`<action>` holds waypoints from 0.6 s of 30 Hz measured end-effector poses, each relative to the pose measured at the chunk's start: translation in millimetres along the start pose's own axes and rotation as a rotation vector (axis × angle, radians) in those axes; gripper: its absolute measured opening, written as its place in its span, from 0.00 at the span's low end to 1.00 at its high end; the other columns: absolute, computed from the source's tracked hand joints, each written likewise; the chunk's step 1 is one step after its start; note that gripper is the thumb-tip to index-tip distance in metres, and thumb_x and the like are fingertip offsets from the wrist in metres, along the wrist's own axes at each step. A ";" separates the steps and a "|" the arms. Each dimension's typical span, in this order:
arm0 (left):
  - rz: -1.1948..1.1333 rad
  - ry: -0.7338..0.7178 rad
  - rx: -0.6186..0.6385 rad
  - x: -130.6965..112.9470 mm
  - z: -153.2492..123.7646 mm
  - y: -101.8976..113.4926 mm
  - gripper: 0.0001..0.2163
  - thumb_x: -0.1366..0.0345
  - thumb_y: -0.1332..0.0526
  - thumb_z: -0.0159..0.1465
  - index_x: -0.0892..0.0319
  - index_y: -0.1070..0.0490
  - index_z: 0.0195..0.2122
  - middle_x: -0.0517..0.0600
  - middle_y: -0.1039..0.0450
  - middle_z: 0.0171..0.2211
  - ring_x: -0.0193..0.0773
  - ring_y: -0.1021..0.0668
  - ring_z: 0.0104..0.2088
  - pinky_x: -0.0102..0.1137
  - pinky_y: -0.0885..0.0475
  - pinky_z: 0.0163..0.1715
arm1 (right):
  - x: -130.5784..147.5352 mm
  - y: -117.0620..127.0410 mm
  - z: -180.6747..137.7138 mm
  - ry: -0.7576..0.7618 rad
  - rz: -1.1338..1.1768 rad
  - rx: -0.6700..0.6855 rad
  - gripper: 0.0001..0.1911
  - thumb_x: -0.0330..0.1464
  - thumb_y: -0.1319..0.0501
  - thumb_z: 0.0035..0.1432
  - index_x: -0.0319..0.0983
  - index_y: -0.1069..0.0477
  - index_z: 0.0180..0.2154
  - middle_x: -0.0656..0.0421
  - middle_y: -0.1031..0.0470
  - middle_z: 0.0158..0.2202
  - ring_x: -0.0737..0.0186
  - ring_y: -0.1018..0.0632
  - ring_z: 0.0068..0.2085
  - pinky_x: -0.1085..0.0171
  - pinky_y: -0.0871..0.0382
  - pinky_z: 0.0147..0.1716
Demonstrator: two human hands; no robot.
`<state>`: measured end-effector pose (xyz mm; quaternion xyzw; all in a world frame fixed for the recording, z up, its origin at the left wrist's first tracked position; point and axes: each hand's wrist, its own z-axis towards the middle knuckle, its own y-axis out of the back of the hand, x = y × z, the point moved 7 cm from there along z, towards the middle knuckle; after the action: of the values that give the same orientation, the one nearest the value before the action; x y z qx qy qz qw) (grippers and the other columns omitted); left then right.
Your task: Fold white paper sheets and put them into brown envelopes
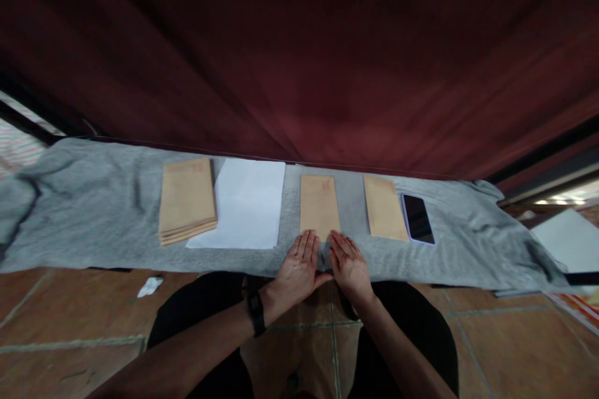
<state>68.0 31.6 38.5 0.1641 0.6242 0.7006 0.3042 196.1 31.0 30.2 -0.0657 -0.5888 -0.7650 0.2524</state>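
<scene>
A brown paper envelope (320, 204) with small red print lies flat on the grey cloth, straight in front of me. On its near left corner rest the outstretched fingers of my left hand (299, 268), which wears a dark wristband. My right hand (350, 265) lies flat at the near right corner, fingers extended and together. Neither hand grips anything. To the left sit white paper sheets (250, 202), partly under or against a stack of brown envelopes (187, 199). Another single envelope (385, 207) lies to the right, beside a phone (418, 218) with a dark screen.
The grey cloth (116, 199) covers a long narrow surface. Behind it hangs a dark red fabric (299, 75). My knees are below the near edge, above a tiled floor (56, 312) with a crumpled white scrap (150, 287). A white panel (571, 243) stands at far right.
</scene>
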 end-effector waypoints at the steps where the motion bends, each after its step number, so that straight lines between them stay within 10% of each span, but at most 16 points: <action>1: 0.011 0.006 0.002 0.1 -0.7 -0.7 0.40 0.42 0.45 0.66 0.76 0.42 0.65 0.75 0.45 0.67 0.60 0.43 0.69 0.51 0.41 0.65 | -1.7 0.3 -0.9 -0.009 -0.013 -0.004 0.24 0.32 0.51 0.70 0.37 0.35 0.63 0.49 0.32 0.64 0.51 0.31 0.64 0.48 0.39 0.64; 18: 0.084 -0.021 0.040 5.1 -6.4 -13.9 0.44 0.50 0.36 0.62 0.78 0.50 0.68 0.77 0.56 0.69 0.61 0.49 0.71 0.51 0.46 0.67 | -1.2 5.2 -8.7 -0.064 -0.288 -0.023 0.23 0.32 0.51 0.71 0.35 0.34 0.63 0.51 0.31 0.63 0.51 0.30 0.63 0.53 0.40 0.63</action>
<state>63.3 30.4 23.1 0.2036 0.6273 0.6985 0.2775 201.2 22.4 31.6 -0.0077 -0.5910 -0.7976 0.1205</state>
